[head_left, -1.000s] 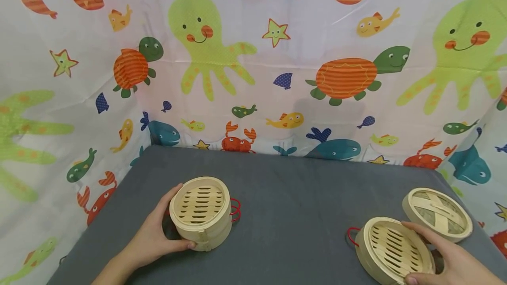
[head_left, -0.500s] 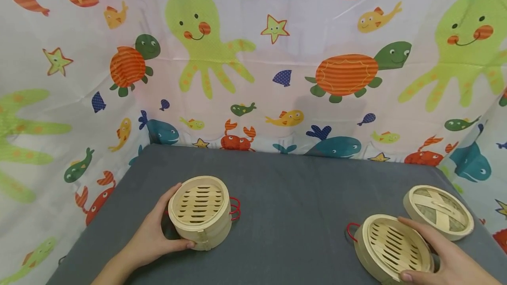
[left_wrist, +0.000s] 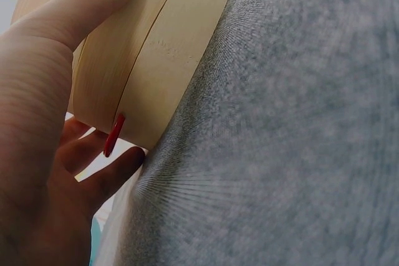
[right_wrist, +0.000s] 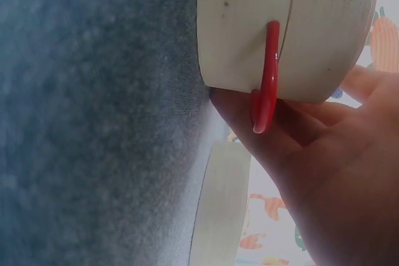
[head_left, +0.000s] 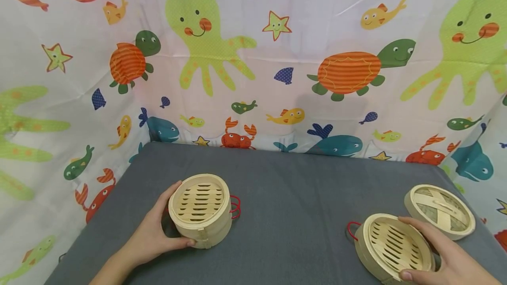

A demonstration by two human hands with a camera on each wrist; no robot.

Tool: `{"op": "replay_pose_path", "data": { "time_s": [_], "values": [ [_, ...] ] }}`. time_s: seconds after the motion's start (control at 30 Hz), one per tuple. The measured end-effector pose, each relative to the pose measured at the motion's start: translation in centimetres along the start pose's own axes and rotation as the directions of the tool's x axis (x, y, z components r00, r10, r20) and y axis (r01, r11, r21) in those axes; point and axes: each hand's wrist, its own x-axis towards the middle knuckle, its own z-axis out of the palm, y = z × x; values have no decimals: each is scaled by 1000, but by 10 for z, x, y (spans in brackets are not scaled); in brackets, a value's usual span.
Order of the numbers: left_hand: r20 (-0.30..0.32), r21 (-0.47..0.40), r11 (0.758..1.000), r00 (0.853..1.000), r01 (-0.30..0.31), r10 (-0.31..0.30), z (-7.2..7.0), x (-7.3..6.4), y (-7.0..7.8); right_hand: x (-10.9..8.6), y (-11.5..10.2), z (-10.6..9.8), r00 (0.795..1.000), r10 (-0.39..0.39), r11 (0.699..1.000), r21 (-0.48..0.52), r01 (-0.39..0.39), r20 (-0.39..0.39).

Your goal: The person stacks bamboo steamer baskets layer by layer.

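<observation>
On the left of the grey table, a round bamboo steamer (head_left: 200, 201) stands upright with its slatted floor showing and red wire handles on its right side. My left hand (head_left: 148, 236) grips it from the left, thumb on the near side and fingers behind. In the left wrist view a red handle (left_wrist: 115, 135) pokes out between thumb and fingers. Toward the front right, my right hand (head_left: 447, 254) holds another bamboo steamer basket (head_left: 368, 252) from its right side. One red handle (head_left: 351, 231) shows at its left; the right wrist view shows a second red handle (right_wrist: 268, 79) near my palm.
A woven bamboo lid (head_left: 439, 210) lies just behind my right hand, near the table's right edge. Grey cloth (head_left: 289, 214) covers the table between the two steamers. A curtain (head_left: 273, 96) printed with sea animals hangs round the back and sides.
The head view has tilted slightly. Both hands keep their hold, and the steamers and the lid stay where they were.
</observation>
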Motion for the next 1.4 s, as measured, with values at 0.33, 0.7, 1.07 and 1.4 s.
{"op": "replay_pose_path", "data": {
  "time_s": [0.33,0.7,1.07,1.4],
  "values": [
    [0,12,1000,1000,11,-11,-1,0,0,2,-1,-2,999,28,1000,3,-28,29],
    [-5,-1,1000,1000,-8,8,-1,-1,0,4,0,-4,996,69,997,19,-70,61],
    [-2,28,1000,1000,-11,11,-2,2,3,2,3,-2,1000,31,998,49,-31,0],
    [-8,42,999,1000,-1,1,-3,0,1,4,-5,-6,1000,30,999,34,-30,0]
  ]
}}
